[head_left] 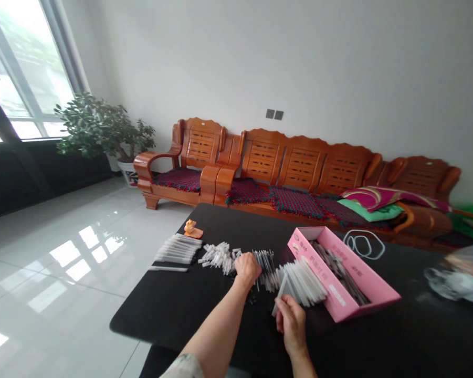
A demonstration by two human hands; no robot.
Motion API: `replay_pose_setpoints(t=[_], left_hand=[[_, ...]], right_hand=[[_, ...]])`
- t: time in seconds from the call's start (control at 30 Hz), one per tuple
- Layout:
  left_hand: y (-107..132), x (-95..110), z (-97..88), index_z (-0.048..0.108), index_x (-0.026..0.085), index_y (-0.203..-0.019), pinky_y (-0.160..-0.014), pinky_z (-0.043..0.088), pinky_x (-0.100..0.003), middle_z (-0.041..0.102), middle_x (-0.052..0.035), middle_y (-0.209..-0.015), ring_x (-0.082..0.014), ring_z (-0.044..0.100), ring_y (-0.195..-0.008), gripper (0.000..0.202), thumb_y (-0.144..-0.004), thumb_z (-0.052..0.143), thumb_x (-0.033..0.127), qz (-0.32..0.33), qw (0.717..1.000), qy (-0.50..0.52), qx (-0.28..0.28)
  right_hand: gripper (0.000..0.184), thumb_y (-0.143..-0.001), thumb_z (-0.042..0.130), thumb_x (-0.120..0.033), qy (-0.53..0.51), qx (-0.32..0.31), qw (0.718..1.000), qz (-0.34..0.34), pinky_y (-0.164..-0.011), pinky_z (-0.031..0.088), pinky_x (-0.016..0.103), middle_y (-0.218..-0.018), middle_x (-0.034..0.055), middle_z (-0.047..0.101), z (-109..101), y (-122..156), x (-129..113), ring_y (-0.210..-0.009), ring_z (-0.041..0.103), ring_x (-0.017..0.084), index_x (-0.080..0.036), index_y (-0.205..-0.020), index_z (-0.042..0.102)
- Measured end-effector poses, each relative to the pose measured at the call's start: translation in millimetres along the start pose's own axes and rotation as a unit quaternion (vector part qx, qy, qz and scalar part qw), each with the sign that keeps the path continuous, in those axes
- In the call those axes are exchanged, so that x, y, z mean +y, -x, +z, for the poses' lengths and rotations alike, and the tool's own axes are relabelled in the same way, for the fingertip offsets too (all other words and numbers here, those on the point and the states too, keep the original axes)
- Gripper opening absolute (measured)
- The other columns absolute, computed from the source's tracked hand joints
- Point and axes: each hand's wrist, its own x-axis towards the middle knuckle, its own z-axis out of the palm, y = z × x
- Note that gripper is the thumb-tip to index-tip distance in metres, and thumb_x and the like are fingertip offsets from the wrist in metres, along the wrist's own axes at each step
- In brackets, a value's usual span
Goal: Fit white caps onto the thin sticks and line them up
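My right hand (291, 321) is closed round a translucent white pen barrel (282, 287), which it holds upright at a tilt. Beside it lies a row of similar pen barrels (304, 283). My left hand (248, 269) is lowered with curled fingers between a heap of white pen caps (219, 257) and a bunch of thin dark pen refills (264, 262); its fingertips are hidden, so what they pinch does not show. Small black pieces (252, 301) lie just below it. At the table's left, white pens (178, 248) lie side by side, one apart in front.
A pink box (348, 310) holding dark thin sticks stands right of the barrels. Behind it are white loops of cord (364, 244); plastic bags (462, 275) lie far right. A small orange figure (190, 228) sits at the black table's (161, 315) far left. Wooden sofas (260, 157) stand behind.
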Motion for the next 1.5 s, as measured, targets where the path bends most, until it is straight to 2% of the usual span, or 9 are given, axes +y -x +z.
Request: replay_pose_setpoints(t=[0.13, 0.27, 0.37, 0.47, 0.6, 0.8, 1.0, 1.3, 1.5], left_hand=[[4.4, -14.1, -7.3, 0.069, 0.012, -0.094, -0.081, 0.049, -0.030, 0.071, -0.0148, -0.098, -0.0255, 0.066, -0.098, 0.025, -0.080, 0.050, 0.021, 0.044, 0.995, 0.071, 0.049], [15.9, -42.6, -9.1, 0.065, 0.016, -0.085, -0.056, 0.047, -0.020, 0.072, -0.0037, -0.074, -0.0123, 0.065, -0.058, 0.020, -0.080, 0.048, 0.024, 0.115, 0.975, 0.191, 0.008], [27.8, -65.9, -3.0, 0.059, 0.015, -0.080, -0.041, 0.036, -0.017, 0.068, -0.0019, -0.063, -0.0080, 0.051, -0.039, 0.015, -0.079, 0.049, 0.026, 0.137, 0.918, 0.370, -0.046], [43.2, -81.4, 2.0, 0.055, 0.015, -0.076, -0.037, 0.029, -0.016, 0.064, 0.0001, -0.055, -0.0056, 0.042, -0.034, 0.013, -0.075, 0.054, 0.028, 0.152, 0.865, 0.470, -0.089], [67.2, -87.3, -2.3, 0.056, 0.014, -0.074, -0.036, 0.024, -0.015, 0.063, -0.0002, -0.054, -0.0042, 0.039, -0.034, 0.015, -0.075, 0.058, 0.029, 0.158, 0.838, 0.507, -0.125], [87.8, -89.7, -11.7, 0.057, 0.013, -0.073, -0.038, 0.024, -0.016, 0.062, -0.0003, -0.054, -0.0039, 0.038, -0.036, 0.021, -0.074, 0.063, 0.034, 0.152, 0.828, 0.518, -0.153], [90.6, -92.7, -12.0, 0.058, 0.013, -0.074, -0.038, 0.023, -0.017, 0.062, 0.0000, -0.054, -0.0039, 0.036, -0.036, 0.021, -0.072, 0.064, 0.034, 0.152, 0.828, 0.515, -0.161], [91.9, -92.3, -13.9, 0.061, 0.013, -0.075, -0.037, 0.021, -0.017, 0.061, 0.0008, -0.053, -0.0039, 0.034, -0.036, 0.020, -0.072, 0.062, 0.032, 0.154, 0.838, 0.493, -0.172], [90.4, -91.6, -19.1, 0.063, 0.013, -0.073, -0.039, 0.016, -0.018, 0.060, 0.0018, -0.052, -0.0035, 0.028, -0.036, 0.018, -0.069, 0.063, 0.030, 0.135, 0.852, 0.479, -0.164]], right_hand=[[0.030, -0.079, 0.064, -0.046, -0.009, 0.003, 1.000, 0.006, -0.032, 0.026, 0.017, -0.043, -0.0077, 0.042, 1.4, 0.6, -0.9, -0.034, 0.035, 0.007, -0.018, -0.070, 0.057], [0.031, -0.076, 0.066, -0.045, -0.016, 0.012, 1.000, 0.014, -0.031, 0.023, 0.017, -0.040, -0.0073, 0.043, 3.9, -1.2, -5.6, -0.031, 0.035, 0.006, -0.018, -0.067, 0.056], [0.029, -0.073, 0.069, -0.044, -0.041, 0.026, 0.998, 0.030, -0.030, 0.021, 0.016, -0.039, -0.0067, 0.046, 9.7, -3.9, -18.0, -0.030, 0.036, 0.006, -0.017, -0.069, 0.058], [0.027, -0.071, 0.071, -0.041, -0.103, 0.006, 0.994, 0.025, -0.031, 0.024, 0.016, -0.042, -0.0062, 0.050, 20.5, -6.5, -38.5, -0.032, 0.041, 0.007, -0.017, -0.073, 0.059], [0.026, -0.069, 0.072, -0.039, -0.179, -0.045, 0.983, 0.018, -0.032, 0.033, 0.019, -0.047, -0.0025, 0.059, 37.1, -9.5, -68.3, -0.036, 0.051, 0.012, -0.018, -0.073, 0.056], [0.026, -0.067, 0.073, -0.036, -0.187, -0.018, 0.982, 0.007, -0.035, 0.040, 0.022, -0.053, 0.0014, 0.065, 48.9, -15.7, -86.2, -0.040, 0.058, 0.016, -0.017, -0.075, 0.058], [0.027, -0.065, 0.076, -0.036, -0.182, 0.013, 0.983, 0.013, -0.035, 0.041, 0.022, -0.051, 0.0007, 0.064, 48.9, -19.2, -82.2, -0.041, 0.059, 0.016, -0.016, -0.073, 0.059], [0.026, -0.066, 0.074, -0.036, -0.167, -0.014, 0.985, 0.028, -0.034, 0.041, 0.021, -0.051, 0.0014, 0.064, 50.2, -15.2, -77.8, -0.040, 0.059, 0.015, -0.016, -0.069, 0.058], [0.027, -0.064, 0.074, -0.038, -0.162, -0.011, 0.984, 0.069, -0.031, 0.040, 0.021, -0.049, 0.0016, 0.064, 50.7, -12.2, -72.4, -0.038, 0.058, 0.016, -0.017, -0.067, 0.057]])
